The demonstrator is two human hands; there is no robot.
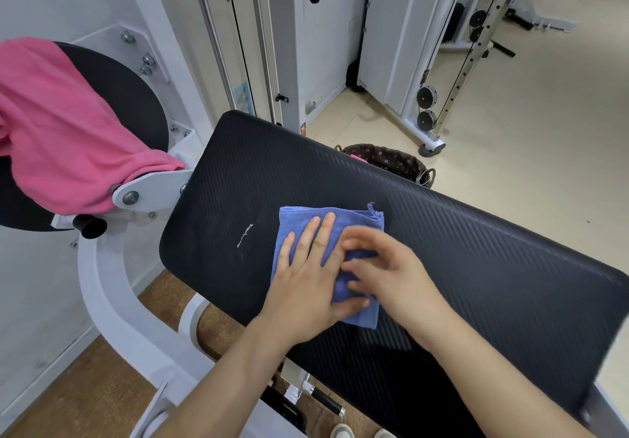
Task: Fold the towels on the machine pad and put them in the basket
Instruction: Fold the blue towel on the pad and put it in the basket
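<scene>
A small blue towel [354, 221], folded into a rough square, lies on the long black machine pad [476, 267]. My left hand [306, 274] presses flat on the towel's left half with straight fingers. My right hand [384, 267], blurred, lies over the towel's right half, its curled fingers pinching a raised fold of blue cloth. A pink towel [61, 124] is draped over the round black pad [126, 97] at the left. Behind the long pad, the dark patterned basket [391, 160] stands on the floor with something pink inside.
White machine frame and bolts [149, 192] sit between the two pads. Steel guide rods and cables [235, 46] rise behind. A second cable machine with pulleys [427, 107] stands right of the basket on beige floor. My shoes [343, 432] show at the bottom.
</scene>
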